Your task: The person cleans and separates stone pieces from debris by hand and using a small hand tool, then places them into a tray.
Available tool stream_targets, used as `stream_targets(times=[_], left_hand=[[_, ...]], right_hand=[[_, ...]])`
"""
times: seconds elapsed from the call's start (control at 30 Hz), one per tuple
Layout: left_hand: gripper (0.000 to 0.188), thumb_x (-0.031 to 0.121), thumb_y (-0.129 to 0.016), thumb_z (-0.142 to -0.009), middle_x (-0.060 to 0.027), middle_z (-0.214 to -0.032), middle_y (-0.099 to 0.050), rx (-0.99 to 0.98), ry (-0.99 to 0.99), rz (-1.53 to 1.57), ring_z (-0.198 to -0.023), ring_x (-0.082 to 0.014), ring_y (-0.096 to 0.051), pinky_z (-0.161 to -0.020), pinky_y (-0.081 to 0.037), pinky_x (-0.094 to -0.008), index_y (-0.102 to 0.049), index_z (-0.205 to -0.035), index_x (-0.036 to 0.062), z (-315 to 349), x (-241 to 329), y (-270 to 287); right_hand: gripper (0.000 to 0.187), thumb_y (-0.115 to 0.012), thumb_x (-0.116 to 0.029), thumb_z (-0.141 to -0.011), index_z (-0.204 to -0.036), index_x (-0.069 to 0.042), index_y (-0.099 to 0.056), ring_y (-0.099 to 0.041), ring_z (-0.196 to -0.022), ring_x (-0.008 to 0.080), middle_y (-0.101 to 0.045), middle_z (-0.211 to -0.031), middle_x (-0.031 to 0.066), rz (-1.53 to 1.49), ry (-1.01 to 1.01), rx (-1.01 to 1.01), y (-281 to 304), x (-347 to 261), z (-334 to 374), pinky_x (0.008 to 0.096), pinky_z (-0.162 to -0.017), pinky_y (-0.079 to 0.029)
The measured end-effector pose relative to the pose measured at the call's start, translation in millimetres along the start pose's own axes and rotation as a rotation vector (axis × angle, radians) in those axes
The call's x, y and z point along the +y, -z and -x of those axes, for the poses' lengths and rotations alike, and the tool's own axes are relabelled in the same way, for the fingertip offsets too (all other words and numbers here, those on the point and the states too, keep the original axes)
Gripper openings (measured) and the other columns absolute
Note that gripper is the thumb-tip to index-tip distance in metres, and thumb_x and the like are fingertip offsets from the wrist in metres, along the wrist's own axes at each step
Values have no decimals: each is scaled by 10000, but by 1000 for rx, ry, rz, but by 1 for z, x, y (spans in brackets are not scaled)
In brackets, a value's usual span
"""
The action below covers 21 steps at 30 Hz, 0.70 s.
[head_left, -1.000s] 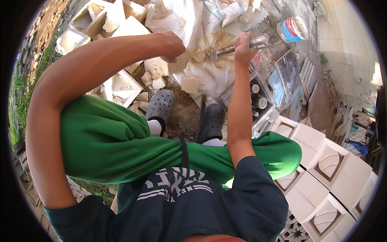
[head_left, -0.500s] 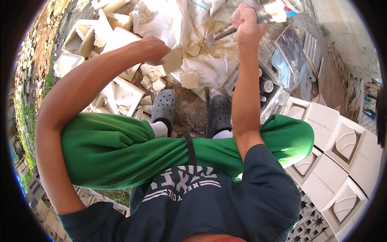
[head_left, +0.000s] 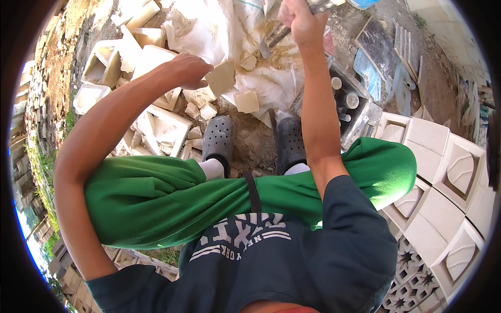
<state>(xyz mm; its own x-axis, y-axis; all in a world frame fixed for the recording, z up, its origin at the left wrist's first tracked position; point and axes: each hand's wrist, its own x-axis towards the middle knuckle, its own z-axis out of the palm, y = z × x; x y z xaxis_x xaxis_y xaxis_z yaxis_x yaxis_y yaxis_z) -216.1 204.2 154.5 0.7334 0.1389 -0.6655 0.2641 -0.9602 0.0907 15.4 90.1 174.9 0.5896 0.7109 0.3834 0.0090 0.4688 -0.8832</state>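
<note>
My left hand (head_left: 192, 71) is closed at the edge of a flat, pale beige broken slab piece (head_left: 221, 79), which hangs over the rubble. Its fingertips are partly hidden. Near the top edge, my right hand (head_left: 302, 23) is wrapped round a dark, dusty metal tool (head_left: 274, 37) with a flared end pointing down and left. The tool's other end runs up to the right and partly out of view. Below the slab piece lie a squarish beige chunk (head_left: 246, 102) and a smaller chunk (head_left: 249, 63) on white plastic sacking (head_left: 274, 83).
Broken pale blocks (head_left: 102, 62) are heaped on the left. Right of my right forearm stands a grey box (head_left: 365, 122) with cylinders inside. Moulded cream blocks (head_left: 428, 141) line the right side. My grey clogs (head_left: 219, 136) stand between the heap and the box.
My right hand has shifted up and left with the tool, so more of the tool is cut off at the top. My left hand stays at the slab piece. The whole view has shifted slightly.
</note>
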Motion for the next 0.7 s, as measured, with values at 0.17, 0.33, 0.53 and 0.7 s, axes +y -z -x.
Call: stream_targets(times=[0.17,0.33,0.53,0.7], left_hand=[[427,278,-632,-860,-139,-1061,-671,-69,3,-20,-1040,-315,-620,-887,-481,-441,-590,-1226,62,-2,6,7],[430,288,-641,-864,-140,-1013,-681,-21,-53,-32,-1024,-313,-627,-876,-486,-445,-589,-1227,64,-4,8,-2],[416,289,-634,-868,-134,-996,-686,-21,-9,-31,-995,-315,-637,-856,-491,-442,-597,-1222,73,-2,4,0],[419,303,-611,-881,-136,-987,-693,-12,-47,-73,-974,-311,-646,-840,-493,-437,-592,-1235,80,-7,3,5]], right_hand=[[192,-502,-48,-875,-685,-72,-496,-395,-480,79,-451,-573,-16,7,53,-57,3,13,-6,249,-454,-302],[260,-546,-5,-835,-597,-63,-461,-347,-423,73,-413,-513,-19,68,-115,45,14,77,11,260,-416,-262],[247,-554,-9,-835,-608,-61,-472,-358,-421,80,-415,-511,-16,50,-63,52,6,39,6,267,-411,-273],[132,-615,-96,-861,-743,-56,-573,-454,-462,96,-498,-569,-11,-8,-42,111,4,11,-8,262,-441,-337]])
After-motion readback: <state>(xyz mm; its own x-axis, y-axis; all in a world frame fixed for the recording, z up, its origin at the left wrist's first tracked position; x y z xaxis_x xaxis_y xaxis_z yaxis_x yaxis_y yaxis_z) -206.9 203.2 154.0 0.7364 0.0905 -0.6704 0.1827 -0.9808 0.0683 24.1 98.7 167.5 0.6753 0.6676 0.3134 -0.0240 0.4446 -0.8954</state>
